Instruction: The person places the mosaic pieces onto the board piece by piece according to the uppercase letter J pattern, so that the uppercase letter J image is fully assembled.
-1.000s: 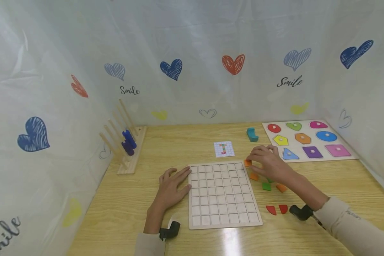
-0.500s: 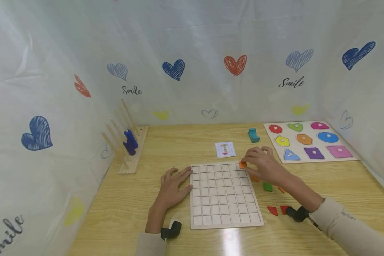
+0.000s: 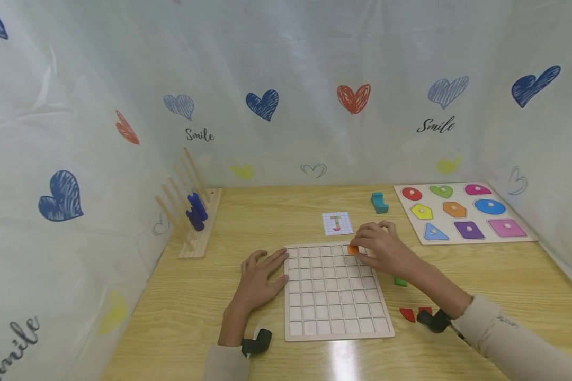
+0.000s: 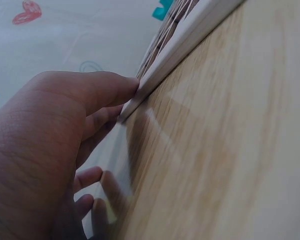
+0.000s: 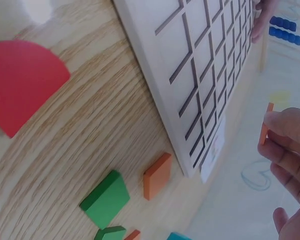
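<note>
A pale wooden grid board (image 3: 333, 296) lies flat on the table. My left hand (image 3: 259, 283) rests at its left edge, and in the left wrist view the fingertips touch the board's side. Over the board's far right part, my right hand (image 3: 386, 248) pinches an orange square tile (image 3: 352, 250) between thumb and finger. The right wrist view shows that orange tile (image 5: 266, 123) edge-on. Below the right hand lie a green tile (image 5: 106, 199), another orange tile (image 5: 157, 176) and a red quarter-circle piece (image 3: 407, 315). A second red piece (image 3: 425, 310) is partly hidden by the wrist camera.
A printed pattern card (image 3: 337, 223) lies beyond the board. Farther back stand a teal block (image 3: 379, 202) and, at right, a shape puzzle board (image 3: 448, 241). A wooden peg stand (image 3: 205, 233) with blue pieces is at left. A heart-printed curtain (image 3: 291, 137) encloses the table.
My right hand has carried the orange tile leftward from beside the board to above its far right squares. The left hand stays at the board's edge. The head view has shifted slightly.
</note>
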`<state>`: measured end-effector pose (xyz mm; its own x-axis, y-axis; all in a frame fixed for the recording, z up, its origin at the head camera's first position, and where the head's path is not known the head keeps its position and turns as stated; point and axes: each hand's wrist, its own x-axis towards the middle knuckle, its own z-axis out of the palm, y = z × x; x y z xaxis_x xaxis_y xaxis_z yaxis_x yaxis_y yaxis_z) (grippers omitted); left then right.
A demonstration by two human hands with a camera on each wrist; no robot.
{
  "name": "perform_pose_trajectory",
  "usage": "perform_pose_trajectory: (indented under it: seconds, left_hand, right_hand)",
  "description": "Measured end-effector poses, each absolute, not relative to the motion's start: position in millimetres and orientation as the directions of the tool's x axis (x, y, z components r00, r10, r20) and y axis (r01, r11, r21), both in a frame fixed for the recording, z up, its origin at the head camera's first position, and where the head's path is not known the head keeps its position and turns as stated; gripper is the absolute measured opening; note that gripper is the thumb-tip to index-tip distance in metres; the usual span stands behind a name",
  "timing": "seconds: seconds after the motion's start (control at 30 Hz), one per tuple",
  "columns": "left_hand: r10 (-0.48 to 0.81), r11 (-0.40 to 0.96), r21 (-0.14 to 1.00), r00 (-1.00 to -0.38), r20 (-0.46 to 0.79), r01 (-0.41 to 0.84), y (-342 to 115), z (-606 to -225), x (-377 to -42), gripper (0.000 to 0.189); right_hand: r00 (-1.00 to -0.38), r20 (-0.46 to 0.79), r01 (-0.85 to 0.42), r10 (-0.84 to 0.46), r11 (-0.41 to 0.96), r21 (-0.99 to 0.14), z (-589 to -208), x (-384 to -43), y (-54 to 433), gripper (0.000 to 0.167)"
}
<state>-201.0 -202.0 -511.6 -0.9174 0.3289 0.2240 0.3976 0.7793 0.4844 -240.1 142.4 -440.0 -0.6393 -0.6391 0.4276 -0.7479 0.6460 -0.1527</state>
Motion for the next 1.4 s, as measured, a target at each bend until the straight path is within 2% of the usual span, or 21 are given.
perform_pose_trajectory:
  seconds: [0.23,0.63,1.13,1.4]
  left_hand:
    - [0.324,0.781,0.488,-0.921,0.217,0.390,-201,-511,-201,0.055]
    - [0.327,0.774,0.501,-0.922,0.207,0.387,-202,-509,-201,0.055]
    - [0.326,0.782,0.493,-0.924,0.199,0.382,-202,-510,-201,0.055]
    - [0.329,0.777,0.500,-0.924,0.197,0.383,-202,-510,-200,0.054]
  right_hand:
    - [-0.568,0.492,-0.796,-0.659,0.592,-0.127,-445,-242,133,0.026]
    - [-0.532,0.497,-0.828,-0.685,0.543,-0.137,-452,-241,109,0.024]
    - [-0.528,0.494,-0.832,-0.691,0.537,-0.139,-457,-244,95,0.021]
    - [-0.549,0.465,-0.823,-0.695,0.545,-0.158,-462,-248,88,0.017]
